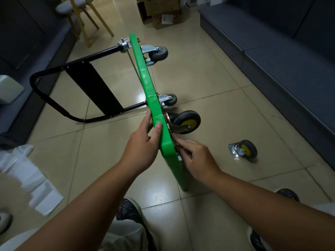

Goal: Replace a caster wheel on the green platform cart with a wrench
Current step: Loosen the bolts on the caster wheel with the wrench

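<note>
Gripping the upper rim of the green platform cart (145, 77), thumb over the edge, the left hand (143, 147) seemingly steadied the deck, which stood on its side on the tiled floor (226, 105) with its underside facing right. The right hand (198, 160) curled its fingers against the near yellow-hubbed caster (186, 122) mount, though whether it pinched anything could not be told. A loose caster (243, 151) lay apart, farther right.

Glossy beige tile floor (217, 84), dim light. Dark grey sofa (272, 51) along R edge, another (27, 33) on L. Wooden stools (87, 19) & cardboard boxes (163, 13) at far end.
</note>
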